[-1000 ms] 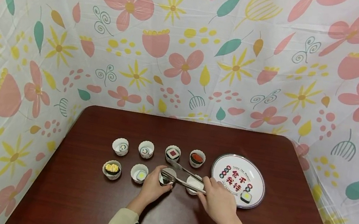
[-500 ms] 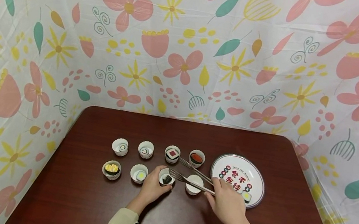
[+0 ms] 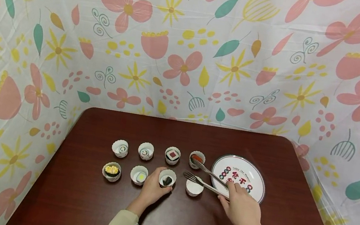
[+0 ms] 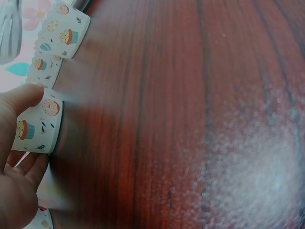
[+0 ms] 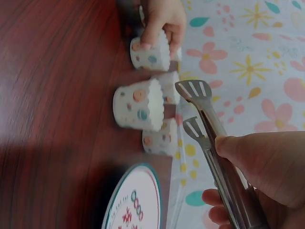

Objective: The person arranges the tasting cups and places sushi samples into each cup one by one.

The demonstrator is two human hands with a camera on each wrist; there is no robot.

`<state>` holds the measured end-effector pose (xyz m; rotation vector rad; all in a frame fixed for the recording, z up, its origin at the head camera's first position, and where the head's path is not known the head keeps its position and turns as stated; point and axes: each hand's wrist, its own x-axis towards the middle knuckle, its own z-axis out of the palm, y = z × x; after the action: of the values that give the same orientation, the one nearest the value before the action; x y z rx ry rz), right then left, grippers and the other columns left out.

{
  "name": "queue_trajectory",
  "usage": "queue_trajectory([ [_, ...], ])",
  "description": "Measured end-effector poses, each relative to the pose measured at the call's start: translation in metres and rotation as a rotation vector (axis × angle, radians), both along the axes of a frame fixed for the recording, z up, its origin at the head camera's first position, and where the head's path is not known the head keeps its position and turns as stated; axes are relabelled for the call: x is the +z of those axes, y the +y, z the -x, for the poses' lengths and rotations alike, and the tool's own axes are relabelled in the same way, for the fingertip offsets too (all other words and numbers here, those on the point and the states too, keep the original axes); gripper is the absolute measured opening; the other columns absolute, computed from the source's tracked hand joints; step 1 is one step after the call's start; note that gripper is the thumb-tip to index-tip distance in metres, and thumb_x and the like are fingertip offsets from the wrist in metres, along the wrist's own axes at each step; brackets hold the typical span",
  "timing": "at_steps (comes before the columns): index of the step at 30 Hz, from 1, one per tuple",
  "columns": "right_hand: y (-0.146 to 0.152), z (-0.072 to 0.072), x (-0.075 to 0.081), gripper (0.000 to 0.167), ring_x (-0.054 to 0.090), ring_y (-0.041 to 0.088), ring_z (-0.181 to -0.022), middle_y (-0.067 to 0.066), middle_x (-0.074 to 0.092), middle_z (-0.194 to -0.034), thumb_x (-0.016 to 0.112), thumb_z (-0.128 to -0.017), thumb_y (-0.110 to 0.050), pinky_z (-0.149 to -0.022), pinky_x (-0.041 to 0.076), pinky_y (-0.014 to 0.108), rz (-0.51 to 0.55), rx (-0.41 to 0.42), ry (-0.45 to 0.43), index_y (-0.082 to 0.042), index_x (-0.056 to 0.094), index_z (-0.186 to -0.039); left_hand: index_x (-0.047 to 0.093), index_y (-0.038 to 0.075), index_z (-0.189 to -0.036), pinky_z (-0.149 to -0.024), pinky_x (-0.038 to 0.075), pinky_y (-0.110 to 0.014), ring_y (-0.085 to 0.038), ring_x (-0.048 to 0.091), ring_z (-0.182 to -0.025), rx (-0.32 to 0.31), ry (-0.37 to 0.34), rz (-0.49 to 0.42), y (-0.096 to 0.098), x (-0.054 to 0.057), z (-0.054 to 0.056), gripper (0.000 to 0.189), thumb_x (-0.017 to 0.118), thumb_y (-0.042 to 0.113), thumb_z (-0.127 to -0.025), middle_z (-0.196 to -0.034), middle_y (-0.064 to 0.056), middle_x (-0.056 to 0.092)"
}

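My left hand [image 3: 152,188] grips a patterned paper cup [image 4: 38,125] on the table, with the thumb on one side and fingers on the other. A small dark sushi piece [image 3: 167,181] lies inside that cup. In my right hand [image 3: 243,209] is a pair of metal tongs [image 5: 228,176], slotted tips spread apart with nothing between them. Seen from the head, the tongs reach over a white-looking cup [image 3: 193,189], and one tip overlaps the cup with the red-topped sushi [image 3: 198,158]. My right hand covers part of the white plate [image 3: 256,178].
Several more paper cups hold sushi pieces: one yellow-topped [image 3: 113,170], one with a diamond pattern [image 3: 173,154], and others in two rows to the left. Floral cloth [image 3: 175,99] hangs behind and beside the brown table [image 3: 85,200].
My right hand and the tongs have moved right, away from the cup in my left hand, towards the plate. The plate's sushi piece is now hidden behind my hand. My left hand stays put.
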<state>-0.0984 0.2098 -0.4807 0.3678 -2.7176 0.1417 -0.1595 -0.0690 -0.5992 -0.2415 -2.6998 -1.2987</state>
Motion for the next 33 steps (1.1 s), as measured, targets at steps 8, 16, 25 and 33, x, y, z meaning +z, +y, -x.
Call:
queue_trajectory([
  [8, 0.028, -0.006, 0.002, 0.041, 0.057, 0.030, -0.063, 0.008, 0.055, -0.075, 0.076, -0.068, -0.027, -0.043, 0.042, 0.040, 0.005, -0.045, 0.021, -0.004, 0.056, -0.095, 0.050, 0.010, -0.122, -0.084, 0.045, -0.042, -0.025, 0.059, -0.100, -0.006, 0.002, -0.004, 0.000, -0.001, 0.000, 0.068, 0.083, 0.019, -0.063, -0.112, -0.010, 0.062],
  [16, 0.056, -0.015, 0.003, 0.043, 0.056, 0.033, -0.065, 0.009, 0.055, -0.075, 0.075, -0.069, -0.028, -0.039, 0.038, 0.042, 0.040, -0.114, -0.002, -0.004, 0.055, -0.099, 0.050, 0.009, -0.122, -0.084, 0.045, -0.041, -0.025, 0.059, -0.099, -0.006, 0.011, -0.006, 0.000, 0.000, 0.000, 0.068, 0.082, 0.019, -0.063, -0.111, -0.010, 0.062],
  [25, 0.080, -0.028, 0.003, 0.041, 0.055, 0.032, -0.062, 0.006, 0.053, -0.071, 0.076, -0.068, -0.026, -0.041, 0.037, 0.041, 0.054, -0.142, -0.038, -0.005, 0.055, -0.096, 0.050, 0.009, -0.123, -0.085, 0.045, -0.041, -0.025, 0.059, -0.100, -0.006, 0.005, -0.012, 0.000, 0.000, 0.000, 0.068, 0.082, 0.019, -0.063, -0.112, -0.010, 0.062],
  [33, 0.097, -0.039, 0.002, 0.042, 0.056, 0.034, -0.068, 0.008, 0.055, -0.075, 0.074, -0.071, -0.026, -0.040, 0.036, 0.042, 0.051, -0.180, -0.100, -0.005, 0.053, -0.101, 0.051, 0.009, -0.122, -0.085, 0.045, -0.041, -0.024, 0.059, -0.099, -0.006, 0.007, -0.019, 0.000, -0.001, 0.000, 0.068, 0.082, 0.019, -0.063, -0.111, -0.009, 0.062],
])
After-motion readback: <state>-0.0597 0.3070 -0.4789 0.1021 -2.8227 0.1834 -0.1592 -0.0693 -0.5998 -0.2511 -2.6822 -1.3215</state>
